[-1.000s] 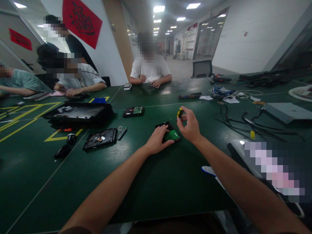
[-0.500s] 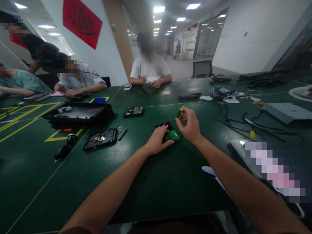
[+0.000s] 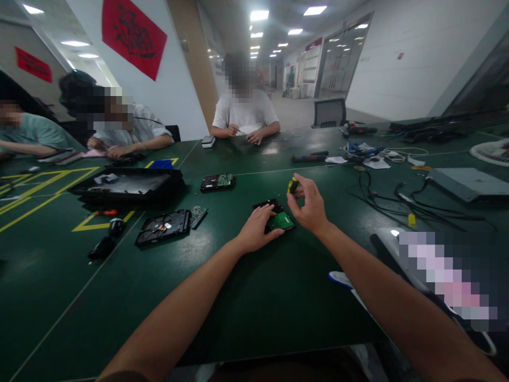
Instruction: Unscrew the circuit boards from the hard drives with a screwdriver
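Since a moment ago, my right hand (image 3: pixel 310 208) lifted the small yellow-and-black screwdriver (image 3: pixel 293 185), fingers pinching it; my left hand (image 3: pixel 257 227), fingers narrow, presses the black hard drive with green circuit board (image 3: pixel 280 218).

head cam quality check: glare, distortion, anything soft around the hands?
Head view: ceiling lights throw glare patches on the green table; wide-angle bend stretches both forearms at the edges; the left hand on the hard drive is fairly sharp; the small screwdriver in the right hand is dim and soft.

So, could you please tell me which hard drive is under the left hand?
The drive with its green board up, under the left hand; the other two lie untouched further left.
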Available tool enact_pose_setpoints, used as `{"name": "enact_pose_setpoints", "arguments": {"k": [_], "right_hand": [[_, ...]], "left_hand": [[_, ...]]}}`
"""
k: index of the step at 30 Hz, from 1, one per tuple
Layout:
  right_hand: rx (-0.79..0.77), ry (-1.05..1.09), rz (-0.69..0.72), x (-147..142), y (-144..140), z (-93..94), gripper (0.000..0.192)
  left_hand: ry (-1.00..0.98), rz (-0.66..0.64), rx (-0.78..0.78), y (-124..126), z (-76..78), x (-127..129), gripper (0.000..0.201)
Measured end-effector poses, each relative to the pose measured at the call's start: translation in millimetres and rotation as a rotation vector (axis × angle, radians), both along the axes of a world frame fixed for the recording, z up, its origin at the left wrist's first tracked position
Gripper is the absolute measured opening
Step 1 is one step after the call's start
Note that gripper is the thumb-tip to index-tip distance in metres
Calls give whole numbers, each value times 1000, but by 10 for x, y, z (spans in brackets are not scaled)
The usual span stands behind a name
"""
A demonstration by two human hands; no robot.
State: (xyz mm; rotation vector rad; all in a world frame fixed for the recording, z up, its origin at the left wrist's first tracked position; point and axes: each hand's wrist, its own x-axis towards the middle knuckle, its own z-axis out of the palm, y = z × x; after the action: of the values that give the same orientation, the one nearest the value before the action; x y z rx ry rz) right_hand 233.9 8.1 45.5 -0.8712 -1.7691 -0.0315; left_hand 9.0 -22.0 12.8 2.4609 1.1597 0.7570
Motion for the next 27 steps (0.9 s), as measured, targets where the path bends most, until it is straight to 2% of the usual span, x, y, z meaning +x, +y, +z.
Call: {"name": "enact_pose_setpoints", "arguments": {"k": [27], "right_hand": [[6,0,-33,7,18,-23,61]], "left_hand": [[2,1,4,-2,11,0,59]]}}
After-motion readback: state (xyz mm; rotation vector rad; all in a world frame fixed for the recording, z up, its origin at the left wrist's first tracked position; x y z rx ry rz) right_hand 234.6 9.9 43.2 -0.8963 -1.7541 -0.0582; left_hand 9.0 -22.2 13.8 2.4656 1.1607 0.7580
